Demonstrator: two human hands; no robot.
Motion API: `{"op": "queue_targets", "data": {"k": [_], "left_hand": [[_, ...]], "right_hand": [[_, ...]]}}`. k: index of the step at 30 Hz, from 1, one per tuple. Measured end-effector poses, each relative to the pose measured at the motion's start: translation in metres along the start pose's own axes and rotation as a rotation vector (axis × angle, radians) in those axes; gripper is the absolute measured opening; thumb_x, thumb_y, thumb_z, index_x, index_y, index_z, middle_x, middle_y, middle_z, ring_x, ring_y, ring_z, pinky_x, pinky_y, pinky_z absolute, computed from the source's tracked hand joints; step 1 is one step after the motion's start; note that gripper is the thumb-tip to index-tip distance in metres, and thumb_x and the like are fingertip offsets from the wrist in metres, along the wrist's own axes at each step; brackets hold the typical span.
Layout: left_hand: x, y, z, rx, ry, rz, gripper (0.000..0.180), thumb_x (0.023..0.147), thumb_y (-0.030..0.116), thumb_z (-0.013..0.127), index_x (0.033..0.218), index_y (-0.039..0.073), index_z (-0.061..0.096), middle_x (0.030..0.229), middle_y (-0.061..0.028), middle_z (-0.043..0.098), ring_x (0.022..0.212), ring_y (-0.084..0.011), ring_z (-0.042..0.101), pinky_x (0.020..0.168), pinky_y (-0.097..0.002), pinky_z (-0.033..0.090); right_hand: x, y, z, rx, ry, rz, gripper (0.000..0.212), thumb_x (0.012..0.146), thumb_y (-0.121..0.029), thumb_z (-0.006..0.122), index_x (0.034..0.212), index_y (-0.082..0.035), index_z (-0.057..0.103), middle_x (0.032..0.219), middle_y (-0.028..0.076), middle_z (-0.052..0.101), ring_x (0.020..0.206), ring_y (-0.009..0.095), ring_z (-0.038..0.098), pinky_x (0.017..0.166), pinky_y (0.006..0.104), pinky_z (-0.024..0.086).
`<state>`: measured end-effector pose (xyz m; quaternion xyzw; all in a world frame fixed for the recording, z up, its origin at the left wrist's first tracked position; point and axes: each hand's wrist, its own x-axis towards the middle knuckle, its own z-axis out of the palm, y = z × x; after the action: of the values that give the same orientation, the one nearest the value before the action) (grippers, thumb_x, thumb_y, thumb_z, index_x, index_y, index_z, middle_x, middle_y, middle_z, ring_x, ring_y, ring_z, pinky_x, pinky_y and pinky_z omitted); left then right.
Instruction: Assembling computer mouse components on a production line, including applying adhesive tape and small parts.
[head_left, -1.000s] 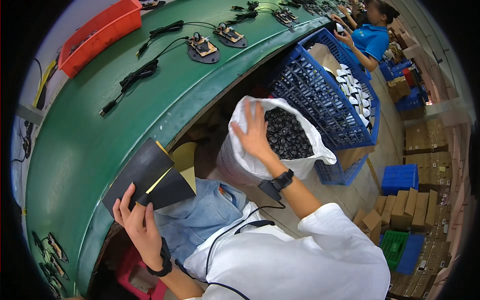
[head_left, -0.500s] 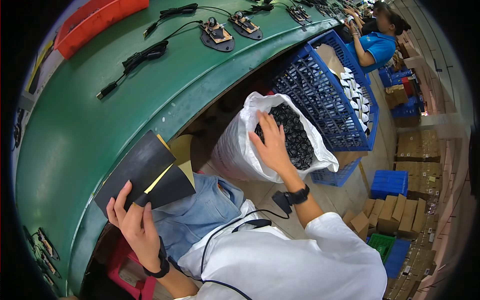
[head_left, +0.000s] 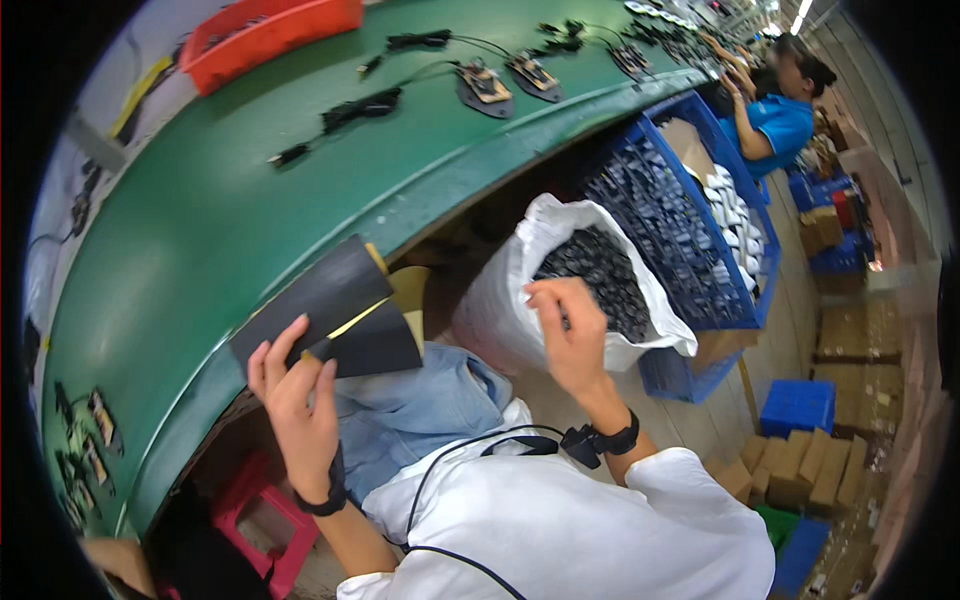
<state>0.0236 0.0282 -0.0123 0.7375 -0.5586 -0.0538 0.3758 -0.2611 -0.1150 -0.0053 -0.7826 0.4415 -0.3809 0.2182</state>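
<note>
The right hand [head_left: 570,335] has lifted out of the white sack [head_left: 520,300] of small black parts [head_left: 600,275]; half a second ago it was buried among them, now it hovers at the sack's near rim, fingers pinched, though whether a part sits between them I cannot tell. The left hand [head_left: 295,400] keeps its clamp on the folded black sheet [head_left: 330,310] at the green table's [head_left: 200,220] near edge. Behind the sack, a blue crate [head_left: 720,300] crowds the floor; cables [head_left: 360,105] lie along the table's far side.
</note>
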Motion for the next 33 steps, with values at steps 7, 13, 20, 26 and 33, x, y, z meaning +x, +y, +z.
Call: {"op": "queue_targets", "data": {"k": [7,13,20,26,33], "left_hand": [[0.003,0.003,0.006,-0.144,-0.013,0.07,0.017,0.089,0.004,0.071,0.079,-0.001,0.059,0.138,-0.0139,0.067,0.127,-0.029,0.055,0.12,-0.0425,0.026],[0.004,-0.005,0.011,-0.041,0.025,-0.003,0.018,0.092,0.006,0.07,0.079,-0.001,0.059,0.142,-0.0098,0.065,0.134,-0.0341,0.048,0.119,-0.0419,0.026],[0.013,0.001,0.01,-0.096,0.076,0.129,0.008,0.086,0.007,0.074,0.085,0.002,0.068,0.137,-0.008,0.067,0.123,-0.0324,0.054,0.114,-0.0448,0.033],[-0.005,-0.006,0.021,-0.175,0.134,0.122,0.011,0.088,0.014,0.075,0.097,0.009,0.076,0.135,-0.0066,0.067,0.123,-0.027,0.059,0.116,-0.0456,0.033],[-0.008,-0.006,0.044,-0.14,0.206,0.153,0.015,0.087,0.014,0.07,0.099,0.012,0.078,0.134,-0.0039,0.066,0.132,-0.0312,0.051,0.117,-0.0419,0.038]], "right_hand": [[-0.036,0.055,-0.006,-0.559,-0.15,0.096,0.086,0.098,-0.058,0.059,0.159,-0.001,0.036,0.157,0.024,0.045,0.154,0.047,0.027,0.118,0.0746,0.013],[-0.102,0.143,0.004,-0.689,-0.51,0.309,0.096,0.096,-0.073,0.049,0.161,-0.004,0.035,0.168,0.026,0.027,0.156,0.048,0.019,0.114,0.0805,0.008],[-0.115,0.142,0.015,-0.631,-0.421,0.349,0.104,0.092,-0.059,0.066,0.164,0.001,0.021,0.172,0.024,0.016,0.16,0.044,0.008,0.119,0.0729,-0.001],[-0.035,0.085,-0.031,-0.374,0.059,-0.151,0.072,0.109,-0.051,0.041,0.155,0.004,0.039,0.165,0.028,0.029,0.155,0.045,0.024,0.125,0.056,0.016],[0.138,-0.177,0.08,-0.06,-0.626,-0.989,0.072,0.098,-0.041,0.064,0.157,-0.006,0.043,0.165,0.025,0.032,0.154,0.047,0.025,0.124,0.0559,0.022]]}}
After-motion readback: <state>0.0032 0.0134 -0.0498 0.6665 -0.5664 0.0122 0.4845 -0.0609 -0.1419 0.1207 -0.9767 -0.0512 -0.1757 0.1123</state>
